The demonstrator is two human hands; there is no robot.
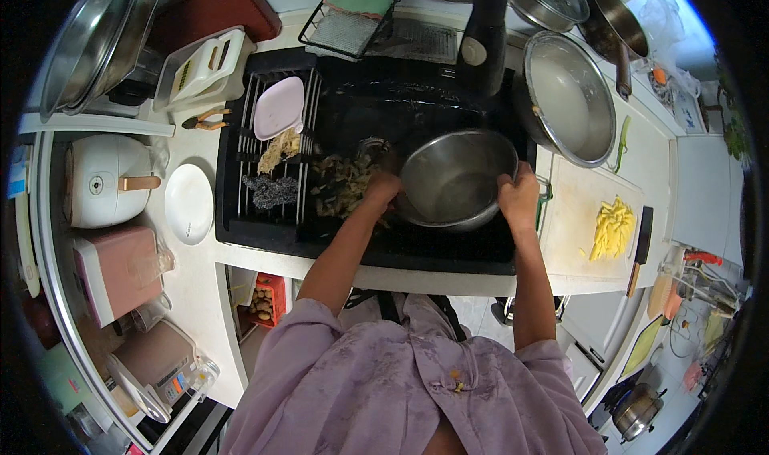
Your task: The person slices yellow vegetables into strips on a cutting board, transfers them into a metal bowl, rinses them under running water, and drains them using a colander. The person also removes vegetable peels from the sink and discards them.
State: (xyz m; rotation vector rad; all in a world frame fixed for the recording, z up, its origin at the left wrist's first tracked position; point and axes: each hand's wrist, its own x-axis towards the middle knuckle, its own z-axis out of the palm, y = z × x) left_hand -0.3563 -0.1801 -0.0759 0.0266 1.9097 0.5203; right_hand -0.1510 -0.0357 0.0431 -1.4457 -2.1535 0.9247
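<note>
A stainless steel bowl (459,181) is held over the black sink (414,251), its inside facing up towards me and no food visible in it. My right hand (520,196) grips the bowl's right rim, thumb on top. At the opposite side my left hand (382,192) holds the left rim; its fingertips are partly hidden. Brownish peelings (339,187) lie in the sink beside my left hand, close to the round drain (373,147).
A rack (306,184) across the sink's left carries a pink dish (280,108) and a steel-wool scrubber (270,190). The black faucet (483,40) juts over the back. At right stand a basin of cloudy liquid (568,94), a cutting board (571,214) with yellow strips (613,230), and a knife (643,239).
</note>
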